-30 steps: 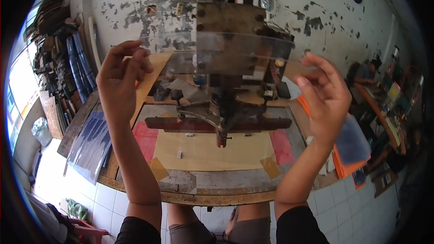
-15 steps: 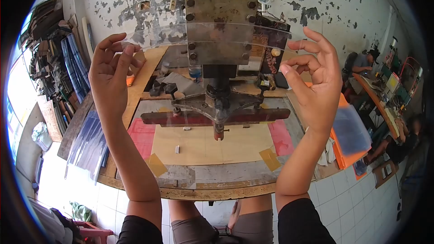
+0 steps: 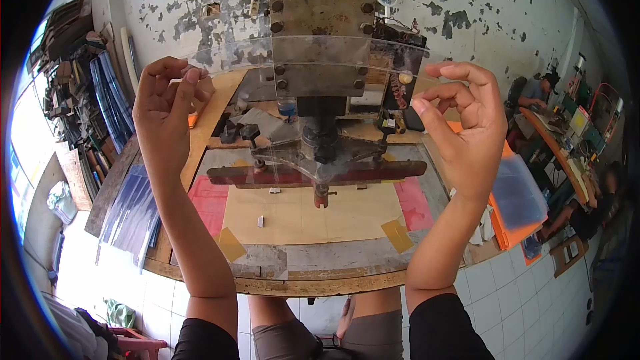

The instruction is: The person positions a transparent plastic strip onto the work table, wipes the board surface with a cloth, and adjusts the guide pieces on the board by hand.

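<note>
A clear, thin plastic sheet [image 3: 320, 50] is held up in front of the press, bowed slightly along its edge. My left hand [image 3: 162, 103] grips its left end, thumb and curled fingers closed together. At the opposite end, my right hand [image 3: 475, 110] is closed on the sheet, fingers bent over toward the thumb. Behind and below the sheet stands a metal press [image 3: 320, 13] with a red-edged crossbar [image 3: 267, 175]. Under that bar lies a cream board [image 3: 307, 223] with pink panels [image 3: 415, 205] at its sides and small metal pieces [image 3: 261, 221] on it.
To the left, clear plastic sheets [image 3: 127, 207] hang over the table edge [image 3: 320, 285]. An orange stack with clear sheets [image 3: 517, 190] lies to the right. Grey cloth [image 3: 265, 123] and dark items sit behind the press. People are at a bench [image 3: 557, 150] at far right.
The raised fingers of both hands have come down and curled more over the sheet's ends. The sheet stays at about the same height.
</note>
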A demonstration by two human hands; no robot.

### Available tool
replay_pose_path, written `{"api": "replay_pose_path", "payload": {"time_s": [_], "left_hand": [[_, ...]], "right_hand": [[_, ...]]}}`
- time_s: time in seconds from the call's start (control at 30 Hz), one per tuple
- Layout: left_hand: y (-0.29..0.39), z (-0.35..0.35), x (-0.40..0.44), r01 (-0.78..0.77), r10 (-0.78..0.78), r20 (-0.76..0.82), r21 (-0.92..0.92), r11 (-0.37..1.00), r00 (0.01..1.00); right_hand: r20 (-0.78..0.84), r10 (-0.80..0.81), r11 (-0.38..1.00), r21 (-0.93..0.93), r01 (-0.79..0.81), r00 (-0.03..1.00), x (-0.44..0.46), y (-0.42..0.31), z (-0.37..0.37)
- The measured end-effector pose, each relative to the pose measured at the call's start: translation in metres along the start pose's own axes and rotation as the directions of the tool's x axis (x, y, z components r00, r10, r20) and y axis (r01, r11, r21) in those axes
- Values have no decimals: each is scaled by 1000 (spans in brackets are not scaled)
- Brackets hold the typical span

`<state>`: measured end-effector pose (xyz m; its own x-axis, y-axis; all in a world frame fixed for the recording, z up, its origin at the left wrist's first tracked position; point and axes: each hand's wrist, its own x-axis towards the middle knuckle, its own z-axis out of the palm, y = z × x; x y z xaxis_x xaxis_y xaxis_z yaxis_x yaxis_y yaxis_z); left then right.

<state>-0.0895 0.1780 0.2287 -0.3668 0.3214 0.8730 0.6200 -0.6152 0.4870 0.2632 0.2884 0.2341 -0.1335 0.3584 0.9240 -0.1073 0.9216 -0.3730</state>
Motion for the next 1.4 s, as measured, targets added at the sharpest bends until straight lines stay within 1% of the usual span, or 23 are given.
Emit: {"api": "replay_pose_path", "payload": {"time_s": [0.03,0.13,0.23,0.37,0.4,0.5,0.53,0.63,0.73,0.83,1.03,1.13,1.23,1.33,1.4], "left_hand": [[0,-1,0,0,0,5,10,1000,1000],[5,-1,-2,24,-24,40,-14,1000,999],[24,3,-6,70,-70,89,-5,998,994],[28,3,-8,107,-104,212,0,994,972],[27,2,-7,98,-84,285,-37,994,955],[18,4,-8,101,-51,388,-111,989,920],[22,5,-9,84,-30,406,-116,990,913],[25,7,-11,162,-81,440,-149,975,894],[23,8,-11,208,-85,460,-223,952,884],[23,10,-12,160,-55,434,-210,965,899],[27,12,-12,139,-60,370,-189,972,927],[29,10,-11,156,-89,368,-157,975,925],[28,12,-11,165,-99,352,-162,973,931],[28,12,-11,151,-83,348,-173,973,934],[23,12,-11,120,-68,337,-137,983,939]], "right_hand": [[6,10,1000,2,-10,1000,0,0,-1],[7,-36,998,-45,36,999,1,2,-4],[-26,-22,994,-105,19,999,3,-3,-6],[-104,2,981,-195,-22,995,3,-2,-17],[-109,10,975,-221,-34,994,3,0,-22],[-164,20,973,-225,-57,986,2,2,-30],[-180,1,965,-257,-48,984,2,0,-30],[-209,-5,960,-275,-54,978,2,0,-34],[-229,-13,972,-231,-41,973,1,2,-34],[-222,-24,971,-236,-30,975,2,1,-33],[-205,-42,974,-227,-6,978,2,2,-32],[-213,-9,974,-221,-40,977,2,0,-31],[-211,-12,973,-230,-38,977,1,-1,-29],[-198,-50,973,-230,3,979,2,-1,-27],[-194,-59,975,-222,15,979,2,-1,-26]]}}
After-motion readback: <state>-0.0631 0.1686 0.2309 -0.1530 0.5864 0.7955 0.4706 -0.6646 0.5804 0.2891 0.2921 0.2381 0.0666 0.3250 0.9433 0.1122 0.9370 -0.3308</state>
